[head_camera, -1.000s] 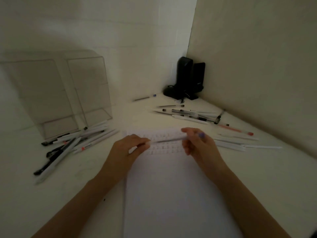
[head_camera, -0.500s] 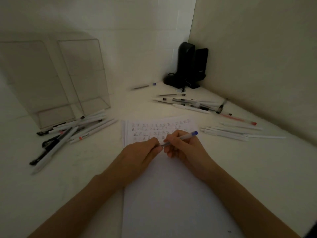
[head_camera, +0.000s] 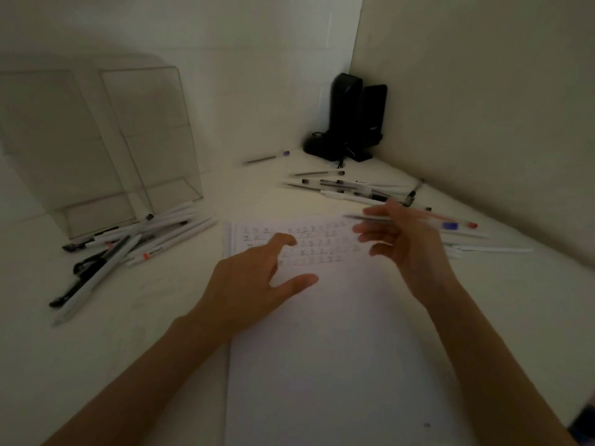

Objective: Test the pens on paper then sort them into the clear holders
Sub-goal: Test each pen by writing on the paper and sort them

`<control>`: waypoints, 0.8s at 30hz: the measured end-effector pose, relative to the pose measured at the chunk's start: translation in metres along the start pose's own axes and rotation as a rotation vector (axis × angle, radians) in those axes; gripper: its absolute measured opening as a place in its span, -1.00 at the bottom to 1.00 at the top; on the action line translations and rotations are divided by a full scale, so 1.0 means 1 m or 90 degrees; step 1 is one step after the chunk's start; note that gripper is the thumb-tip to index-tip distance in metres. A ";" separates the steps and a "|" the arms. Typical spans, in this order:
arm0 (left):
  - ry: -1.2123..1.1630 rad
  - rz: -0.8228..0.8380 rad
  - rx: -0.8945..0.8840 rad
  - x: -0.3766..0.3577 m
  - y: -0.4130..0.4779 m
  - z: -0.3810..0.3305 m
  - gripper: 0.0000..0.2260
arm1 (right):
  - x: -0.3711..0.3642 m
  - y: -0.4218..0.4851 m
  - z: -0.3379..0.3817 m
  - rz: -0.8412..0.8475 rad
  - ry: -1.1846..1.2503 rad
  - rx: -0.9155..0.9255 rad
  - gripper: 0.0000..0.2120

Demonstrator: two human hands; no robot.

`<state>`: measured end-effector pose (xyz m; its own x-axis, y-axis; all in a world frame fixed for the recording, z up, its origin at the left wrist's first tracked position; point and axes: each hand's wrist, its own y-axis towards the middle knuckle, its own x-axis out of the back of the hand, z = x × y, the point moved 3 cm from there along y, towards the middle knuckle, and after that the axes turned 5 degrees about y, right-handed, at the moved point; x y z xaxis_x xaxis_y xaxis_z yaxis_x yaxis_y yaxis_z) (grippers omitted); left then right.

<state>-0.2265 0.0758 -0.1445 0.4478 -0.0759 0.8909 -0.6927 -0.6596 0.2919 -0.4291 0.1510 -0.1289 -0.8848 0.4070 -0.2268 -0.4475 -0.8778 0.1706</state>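
The right hand (head_camera: 409,246) is raised over the upper right corner of the paper (head_camera: 322,349). Its grip holds a blue-capped pen (head_camera: 367,217) along the top edge of the fingers. The pen lies nearly level, with its thin end pointing left and its blue cap sticking out to the right of the hand. The hand is blurred, so it is not clear exactly which fingers pinch the pen.

The left hand (head_camera: 257,284) is over the upper left part of the paper. Its grip is spread and holds nothing, with the fingers fanned forward and the thumb pointing right. Whether it touches the sheet cannot be told.

The paper lies on the counter (head_camera: 128,333) in front of the person. Rows of small test marks (head_camera: 306,246) run across its top, between the two hands.

Two clear holders (head_camera: 151,133) stand side by side at the back left of the counter. A pile of pens (head_camera: 135,239), white and black, lies just in front of them. A second scatter of pens (head_camera: 347,185) lies beyond the paper towards the corner. More white pens (head_camera: 483,249) and a red-tipped pen (head_camera: 471,225) lie to the right, behind the right hand. A lone pen (head_camera: 267,158) rests near the back wall. Black speakers (head_camera: 354,117) stand in the corner.
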 end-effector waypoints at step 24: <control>0.180 0.086 -0.146 -0.061 0.022 -0.043 -0.41 | 0.005 0.018 -0.045 -0.107 -0.407 0.032 -0.73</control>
<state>-0.2930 0.0982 -0.1772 0.1920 0.0788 0.9782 -0.8574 -0.4715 0.2063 -0.4361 0.1256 -0.1700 -0.6976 0.6212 0.3570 -0.5785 -0.7823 0.2308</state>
